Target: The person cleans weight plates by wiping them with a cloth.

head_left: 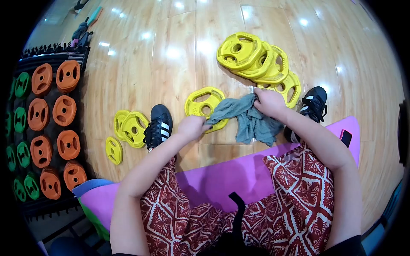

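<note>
As your left hand (192,128) and right hand (270,103) are gripping the cloth (254,118), you're seemingly working on one plate (199,109), the stack's (255,70) progress unclear.

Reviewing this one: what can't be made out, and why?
Left hand: head view, fingertips mostly hidden by hand and cloth.
Plate beside it: head view, right side partly covered by cloth.
Yellow stack: head view, overlap hides its lower layers.
Phone: head view, screen too small to read.
Leftmost green plates: head view, cut by dark edge.
</note>
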Demonstrator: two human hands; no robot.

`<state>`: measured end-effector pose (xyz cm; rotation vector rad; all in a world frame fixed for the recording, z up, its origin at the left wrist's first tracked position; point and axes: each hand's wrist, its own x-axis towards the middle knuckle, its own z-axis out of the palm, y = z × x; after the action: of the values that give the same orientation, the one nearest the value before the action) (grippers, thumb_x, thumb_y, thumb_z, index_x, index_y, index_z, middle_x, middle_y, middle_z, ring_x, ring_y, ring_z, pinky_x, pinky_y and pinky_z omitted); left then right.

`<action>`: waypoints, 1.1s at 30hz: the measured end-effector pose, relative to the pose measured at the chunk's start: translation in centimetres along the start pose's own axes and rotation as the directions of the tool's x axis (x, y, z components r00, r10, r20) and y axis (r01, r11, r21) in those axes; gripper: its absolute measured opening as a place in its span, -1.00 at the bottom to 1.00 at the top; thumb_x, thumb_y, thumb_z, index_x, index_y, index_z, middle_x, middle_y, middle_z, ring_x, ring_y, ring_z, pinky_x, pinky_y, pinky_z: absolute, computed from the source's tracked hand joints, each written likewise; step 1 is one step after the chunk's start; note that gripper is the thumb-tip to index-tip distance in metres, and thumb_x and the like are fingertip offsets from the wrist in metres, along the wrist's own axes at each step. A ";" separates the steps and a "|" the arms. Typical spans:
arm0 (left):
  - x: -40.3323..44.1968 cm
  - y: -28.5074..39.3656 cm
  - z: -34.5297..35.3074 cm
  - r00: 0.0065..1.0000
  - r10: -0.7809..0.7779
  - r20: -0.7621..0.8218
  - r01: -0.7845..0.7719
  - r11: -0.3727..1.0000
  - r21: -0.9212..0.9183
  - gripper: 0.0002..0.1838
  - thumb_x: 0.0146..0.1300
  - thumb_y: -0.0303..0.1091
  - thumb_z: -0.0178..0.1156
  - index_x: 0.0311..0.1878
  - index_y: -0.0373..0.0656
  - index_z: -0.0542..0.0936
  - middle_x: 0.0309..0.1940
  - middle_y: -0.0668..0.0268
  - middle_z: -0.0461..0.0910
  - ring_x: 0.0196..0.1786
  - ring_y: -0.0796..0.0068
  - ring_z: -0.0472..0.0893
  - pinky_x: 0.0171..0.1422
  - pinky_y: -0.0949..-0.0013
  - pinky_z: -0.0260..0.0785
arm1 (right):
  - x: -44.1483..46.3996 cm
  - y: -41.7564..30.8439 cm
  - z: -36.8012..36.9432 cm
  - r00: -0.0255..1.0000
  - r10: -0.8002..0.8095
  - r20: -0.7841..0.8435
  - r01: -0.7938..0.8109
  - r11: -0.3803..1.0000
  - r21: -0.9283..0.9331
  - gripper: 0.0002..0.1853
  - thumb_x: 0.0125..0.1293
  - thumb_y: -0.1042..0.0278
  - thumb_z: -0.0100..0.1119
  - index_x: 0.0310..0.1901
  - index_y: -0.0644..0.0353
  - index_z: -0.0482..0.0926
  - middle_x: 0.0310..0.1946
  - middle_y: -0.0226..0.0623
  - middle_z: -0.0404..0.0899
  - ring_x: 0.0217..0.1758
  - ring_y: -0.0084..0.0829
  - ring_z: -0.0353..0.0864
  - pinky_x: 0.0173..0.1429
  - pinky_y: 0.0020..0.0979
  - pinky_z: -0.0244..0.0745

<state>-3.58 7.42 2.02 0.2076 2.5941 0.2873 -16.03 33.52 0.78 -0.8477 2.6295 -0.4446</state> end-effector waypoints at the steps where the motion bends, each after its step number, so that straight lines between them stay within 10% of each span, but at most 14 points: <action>1: -0.1 -0.2 -0.2 0.998 -0.070 0.003 0.070 0.993 -0.095 -0.70 0.11 -0.14 0.12 -0.40 -0.24 0.53 -0.54 0.15 0.57 -0.54 0.36 0.56 -0.41 0.36 0.40 | 0.0 -0.1 -0.1 1.000 0.010 0.015 -0.010 1.000 0.013 -0.71 0.02 0.24 0.01 -0.25 0.23 0.42 -0.45 -0.07 0.55 -0.34 -0.12 0.56 -0.26 -0.15 0.45; 5: -0.1 0.1 -1.4 0.946 -0.282 0.161 0.305 0.602 -0.738 -0.79 0.18 -0.27 0.08 -0.33 -0.24 0.50 -0.56 0.35 0.54 -0.55 0.67 0.47 -0.48 0.56 0.35 | -0.1 -0.8 -2.2 0.982 0.122 -0.145 -0.107 0.988 0.112 -0.68 -0.02 0.16 0.05 -0.27 0.20 0.45 -0.46 -0.05 0.55 -0.35 -0.07 0.55 -0.24 -0.11 0.43; 10: 1.1 2.0 0.4 0.966 -0.193 0.170 0.251 0.558 -0.791 -0.80 0.11 -0.31 0.12 -0.31 -0.25 0.51 -0.51 0.31 0.56 -0.55 0.62 0.49 -0.47 0.53 0.36 | 0.2 -0.9 -3.9 0.917 0.280 -0.284 -0.232 0.954 0.191 -0.71 -0.05 0.26 0.06 -0.27 0.21 0.44 -0.42 -0.03 0.53 -0.33 -0.08 0.53 -0.25 -0.13 0.42; 12: 1.0 3.0 1.4 0.971 -0.148 0.186 0.237 0.541 -0.807 -0.81 0.08 -0.33 0.14 -0.30 -0.26 0.51 -0.50 0.30 0.56 -0.54 0.59 0.50 -0.46 0.52 0.37 | 0.2 -0.2 -3.1 0.898 0.089 -0.432 -0.101 0.995 -0.006 -0.68 -0.10 0.41 0.05 -0.21 0.23 0.41 -0.29 -0.05 0.49 -0.29 -0.06 0.50 -0.28 -0.10 0.41; 15: 0.8 3.2 4.3 0.959 0.130 -0.253 -0.242 0.837 -0.490 -0.78 -0.04 -0.30 0.23 -0.36 -0.25 0.53 -0.55 0.24 0.57 -0.53 0.48 0.54 -0.42 0.43 0.38 | -0.8 -1.4 -2.0 0.943 -0.104 -0.317 0.046 0.982 -0.186 -0.59 -0.15 0.49 0.06 -0.13 0.21 0.38 -0.13 -0.15 0.41 -0.10 -0.14 0.42 -0.07 -0.12 0.33; 21: -0.2 3.9 2.8 0.957 -0.201 0.207 0.281 0.814 -0.508 -0.78 -0.02 -0.24 0.24 -0.47 -0.22 0.54 -0.61 0.22 0.56 -0.54 0.36 0.57 -0.42 0.35 0.40 | -2.5 -5.5 1.5 0.740 -0.671 -0.046 0.650 0.731 -0.206 -0.62 -0.06 0.25 0.14 -0.14 0.11 0.43 -0.09 -0.28 0.41 0.09 -0.31 0.32 0.15 -0.17 0.14; 24: -0.1 3.2 2.2 0.942 -0.208 0.264 0.336 0.615 -0.713 -0.80 0.06 -0.31 0.22 -0.51 -0.25 0.50 -0.64 0.33 0.55 -0.63 0.60 0.51 -0.53 0.51 0.35 | -2.6 -6.0 2.6 0.816 -0.542 0.200 0.572 0.807 -0.144 -0.68 -0.03 0.24 0.12 -0.18 0.10 0.46 -0.17 -0.32 0.45 -0.01 -0.34 0.37 0.08 -0.23 0.19; 27: 0.5 2.8 1.5 0.928 -0.237 0.287 0.368 0.476 -0.799 -0.79 0.11 -0.34 0.20 -0.52 -0.27 0.51 -0.65 0.34 0.56 -0.65 0.65 0.50 -0.56 0.56 0.34 | -2.0 -4.9 2.4 0.844 -0.525 0.106 0.536 0.824 -0.182 -0.77 0.00 0.28 0.08 -0.27 0.11 0.48 -0.27 -0.31 0.48 -0.10 -0.34 0.42 -0.02 -0.30 0.22; 33: 3.5 2.7 -0.4 0.955 -0.292 -0.045 0.218 0.800 -0.559 -0.72 0.04 -0.23 0.25 -0.58 -0.25 0.52 -0.68 0.25 0.55 -0.64 0.51 0.53 -0.53 0.43 0.37 | -1.4 -4.1 1.9 0.917 -0.397 0.040 0.399 0.912 -0.097 -0.78 0.03 0.23 0.09 -0.32 0.15 0.45 -0.33 -0.26 0.47 -0.16 -0.28 0.44 -0.07 -0.28 0.24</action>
<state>-6.48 10.70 1.35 -0.3794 2.4971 0.9524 -12.10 30.79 0.98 -1.4258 2.4738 -0.3985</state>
